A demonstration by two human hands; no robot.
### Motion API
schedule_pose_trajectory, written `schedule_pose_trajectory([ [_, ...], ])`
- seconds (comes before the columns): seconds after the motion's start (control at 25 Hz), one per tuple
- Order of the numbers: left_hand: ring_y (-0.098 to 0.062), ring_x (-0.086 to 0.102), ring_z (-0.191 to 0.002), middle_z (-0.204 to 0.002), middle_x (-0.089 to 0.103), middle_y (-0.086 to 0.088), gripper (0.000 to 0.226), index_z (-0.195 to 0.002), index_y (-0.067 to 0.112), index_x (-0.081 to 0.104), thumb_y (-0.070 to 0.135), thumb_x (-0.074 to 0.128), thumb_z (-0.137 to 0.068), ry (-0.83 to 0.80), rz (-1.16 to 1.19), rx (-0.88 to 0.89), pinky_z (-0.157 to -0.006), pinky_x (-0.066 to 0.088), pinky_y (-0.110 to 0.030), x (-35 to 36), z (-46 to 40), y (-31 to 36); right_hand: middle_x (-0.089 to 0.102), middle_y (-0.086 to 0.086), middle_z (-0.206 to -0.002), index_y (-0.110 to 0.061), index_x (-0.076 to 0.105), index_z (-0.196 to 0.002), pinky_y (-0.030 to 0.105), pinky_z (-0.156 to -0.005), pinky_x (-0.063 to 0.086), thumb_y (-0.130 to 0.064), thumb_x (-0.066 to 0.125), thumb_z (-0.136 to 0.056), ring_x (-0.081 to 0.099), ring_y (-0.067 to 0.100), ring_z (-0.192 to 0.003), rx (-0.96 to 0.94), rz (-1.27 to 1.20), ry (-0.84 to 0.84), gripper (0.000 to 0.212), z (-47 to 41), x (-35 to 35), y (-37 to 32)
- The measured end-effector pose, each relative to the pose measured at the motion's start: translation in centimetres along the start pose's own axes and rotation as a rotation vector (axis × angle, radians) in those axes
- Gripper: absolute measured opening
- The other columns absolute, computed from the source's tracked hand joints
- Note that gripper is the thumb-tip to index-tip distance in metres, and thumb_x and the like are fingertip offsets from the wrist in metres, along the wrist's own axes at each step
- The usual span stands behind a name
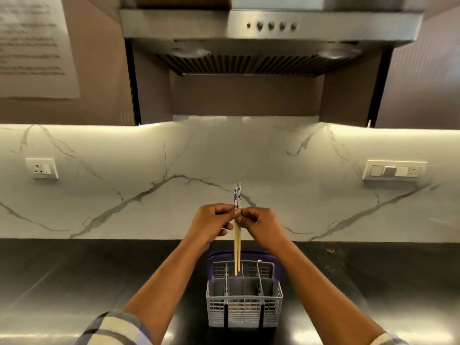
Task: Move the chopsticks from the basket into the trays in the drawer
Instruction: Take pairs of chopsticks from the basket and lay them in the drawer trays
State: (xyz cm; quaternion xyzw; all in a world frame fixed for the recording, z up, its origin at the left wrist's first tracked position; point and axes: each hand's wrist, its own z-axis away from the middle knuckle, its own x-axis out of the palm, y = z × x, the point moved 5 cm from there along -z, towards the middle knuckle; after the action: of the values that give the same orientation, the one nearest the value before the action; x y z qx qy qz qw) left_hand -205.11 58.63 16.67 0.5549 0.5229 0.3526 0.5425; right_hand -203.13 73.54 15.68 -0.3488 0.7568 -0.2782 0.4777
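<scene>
both hands, left hand [213,221] and right hand [261,226], pinch the upright chopsticks [237,235]; best lift straight up until the tips clear the basket [244,305].

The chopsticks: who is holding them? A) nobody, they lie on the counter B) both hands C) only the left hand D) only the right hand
B: the left hand and the right hand both pinch the chopsticks, upright above the basket.
</scene>
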Motion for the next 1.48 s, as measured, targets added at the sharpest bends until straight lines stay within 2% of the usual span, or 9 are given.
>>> schedule_pose_trajectory([
  [0.08, -0.007, 0.066, -0.067, -0.081, 0.077, 0.002, 0.01, -0.097, 0.026, 0.076, 0.023, 0.072, -0.088, -0.028, 0.047, 0.036, -0.059, 0.054, -0.019, 0.0, 0.8, 3.5, 0.075, 0.001, -0.082, -0.02, 0.077, -0.092, 0.04, -0.079, 0.058, -0.02, 0.066, -0.091, 0.069, 0.016, -0.078, -0.04, -0.063, 0.012, 0.01, -0.1, -2.2, -2.5],
  [0.24, -0.012, 0.074, -0.088, -0.092, 0.078, 0.0, 0.011, -0.098, 0.026, 0.075, 0.021, 0.069, -0.09, -0.079, 0.08, 0.102, -0.078, 0.058, -0.03, 0.2, 2.6, 7.1, 0.075, 0.007, -0.088, -0.014, 0.076, -0.097, 0.035, -0.082, 0.056, -0.013, 0.063, -0.094, 0.068, 0.018, -0.081, -0.075, -0.13, -0.02, 0.014, 1.2, -5.1, -6.3],
  [0.4, -0.02, 0.076, -0.085, -0.095, 0.078, -0.006, 0.016, -0.105, 0.019, 0.075, 0.02, 0.068, -0.09, -0.098, 0.162, 0.076, -0.074, 0.062, -0.034, 0.4, 4.3, 7.7, 0.076, 0.01, -0.089, -0.016, 0.075, -0.091, 0.035, -0.08, 0.057, -0.014, 0.062, -0.095, 0.07, 0.028, -0.088, -0.075, -0.165, -0.047, 0.014, 3.1, -6.2, -8.0],
  [0.76, -0.024, 0.077, -0.081, -0.096, 0.078, -0.008, 0.019, -0.107, 0.014, 0.075, 0.019, 0.069, -0.09, -0.096, 0.232, 0.039, -0.066, 0.062, -0.035, 0.6, 6.2, 8.4, 0.075, 0.007, -0.088, -0.02, 0.073, -0.086, 0.029, -0.077, 0.056, -0.015, 0.061, -0.096, 0.071, 0.026, -0.089, -0.056, -0.155, -0.07, 0.016, 5.4, -6.7, -9.1],
  [0.92, -0.022, 0.076, -0.089, -0.102, 0.077, -0.004, 0.019, -0.109, 0.017, 0.073, 0.019, 0.064, -0.093, -0.121, 0.217, 0.077, -0.076, 0.062, -0.037, 0.5, 7.8, 7.7, 0.076, 0.008, -0.091, -0.015, 0.074, -0.092, 0.021, -0.072, 0.055, -0.018, 0.061, -0.096, 0.071, 0.023, -0.088, -0.021, -0.156, -0.059, 0.013, 7.0, -7.0, -8.2],
  [1.04, -0.023, 0.075, -0.095, -0.107, 0.077, -0.002, 0.02, -0.114, 0.018, 0.07, 0.018, 0.059, -0.097, -0.17, 0.21, -0.006, -0.082, 0.061, -0.04, 0.5, 10.8, 2.4, 0.077, 0.001, -0.089, -0.018, 0.074, -0.098, 0.02, -0.074, 0.056, -0.02, 0.064, -0.094, 0.072, 0.011, -0.083, 0.097, -0.217, -0.093, 0.011, 10.9, -6.7, -4.2],
  [1.2, -0.029, 0.074, -0.094, -0.106, 0.076, -0.009, 0.022, -0.117, 0.01, 0.066, 0.015, 0.052, -0.1, -0.164, 0.259, -0.328, -0.079, 0.062, -0.041, 1.7, 17.2, -10.4, 0.076, 0.005, -0.081, -0.012, 0.077, -0.09, 0.021, -0.069, 0.057, -0.014, 0.067, -0.092, 0.067, 0.012, -0.074, 0.35, -0.261, -0.149, 0.011, 20.0, -3.7, 5.0],
  [1.36, -0.025, 0.075, -0.091, -0.103, 0.076, -0.009, 0.019, -0.113, 0.013, 0.067, 0.013, 0.055, -0.098, -0.086, 0.224, -0.526, -0.074, 0.063, -0.033, 4.1, 24.7, -21.3, 0.076, 0.001, -0.082, -0.019, 0.075, -0.088, 0.031, -0.078, 0.06, -0.02, 0.065, -0.094, 0.072, 0.015, -0.079, 0.586, -0.051, -0.217, 0.012, 30.4, 1.7, 13.7],
  [1.48, -0.023, 0.075, -0.086, -0.096, 0.076, -0.011, 0.017, -0.108, 0.009, 0.071, 0.012, 0.063, -0.093, 0.0, 0.144, -0.637, -0.068, 0.061, -0.026, 5.5, 28.9, -27.1, 0.073, 0.002, -0.077, -0.019, 0.073, -0.08, 0.031, -0.073, 0.06, -0.023, 0.063, -0.095, 0.07, 0.017, -0.075, 0.698, 0.074, -0.254, 0.018, 35.7, 5.2, 17.2],
])
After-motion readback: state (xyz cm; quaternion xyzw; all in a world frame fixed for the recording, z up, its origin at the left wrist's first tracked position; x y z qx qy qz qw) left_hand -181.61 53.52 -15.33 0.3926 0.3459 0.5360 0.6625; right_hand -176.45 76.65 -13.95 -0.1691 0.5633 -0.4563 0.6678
